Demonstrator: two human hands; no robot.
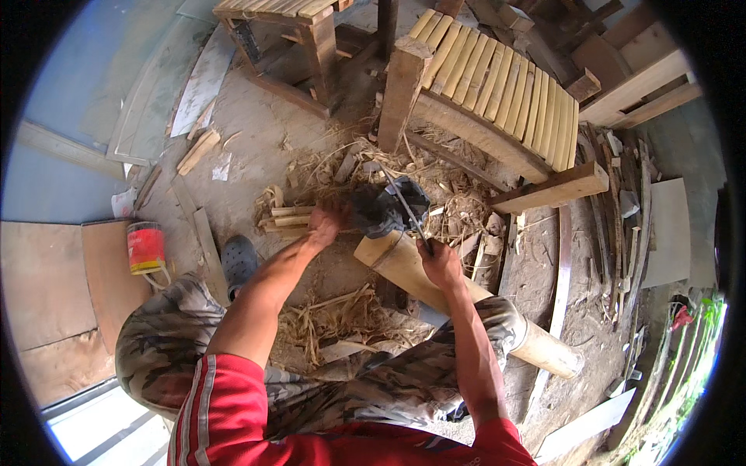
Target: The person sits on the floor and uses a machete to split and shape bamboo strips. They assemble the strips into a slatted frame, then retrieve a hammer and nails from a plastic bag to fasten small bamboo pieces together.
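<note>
My right hand (443, 266) is closed round the dark handle of a long-bladed knife (402, 199). The blade, seen nearly edge-on, points away and to the left across a crumpled black bag or cloth (379, 213). At the left side of that dark bundle is my left hand (332, 216), its fingers smeared by motion; whether they grip the bundle is unclear. A thick bamboo pole (420, 273) slants from just below the bundle to the lower right, passing by my right knee. Split bamboo pieces (289, 220) lie beside my left hand.
Bamboo shavings (334, 322) litter the ground. Ahead stands a wooden bench with bamboo slats (497, 81); a second slatted piece (315, 58) is at the far left. A red and yellow can (146, 248) sits left. Wood strips (618, 225) are piled right.
</note>
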